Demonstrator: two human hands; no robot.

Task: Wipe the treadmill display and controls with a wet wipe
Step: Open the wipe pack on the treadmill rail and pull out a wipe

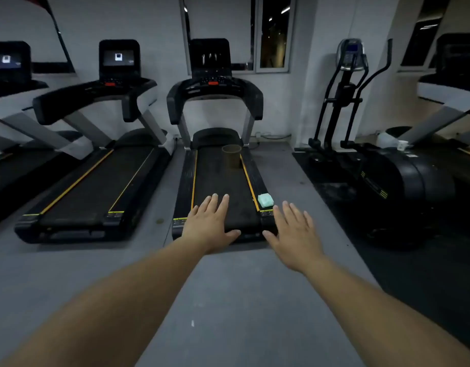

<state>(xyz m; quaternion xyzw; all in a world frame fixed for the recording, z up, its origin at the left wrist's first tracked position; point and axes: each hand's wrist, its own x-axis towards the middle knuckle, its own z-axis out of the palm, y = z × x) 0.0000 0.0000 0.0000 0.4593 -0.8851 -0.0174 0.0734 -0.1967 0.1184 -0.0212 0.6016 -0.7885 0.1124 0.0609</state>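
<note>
A black treadmill [220, 197] stands straight ahead, with its dark display [210, 58] and control panel [213, 82] far off at the top. A pale green wet wipe pack [265, 200] lies on the treadmill's right side rail near the rear end. My left hand [211, 223] is stretched out flat, palm down, in front of the belt's rear end, fingers spread and empty. My right hand [294, 231] is also flat and spread, just below and right of the pack, not touching it.
A brownish cylindrical bin [231, 156] stands on the belt near the front. A second treadmill [96, 181] is at the left, and an elliptical trainer [361, 154] at the right. Grey floor [228, 300] lies between me and the machines.
</note>
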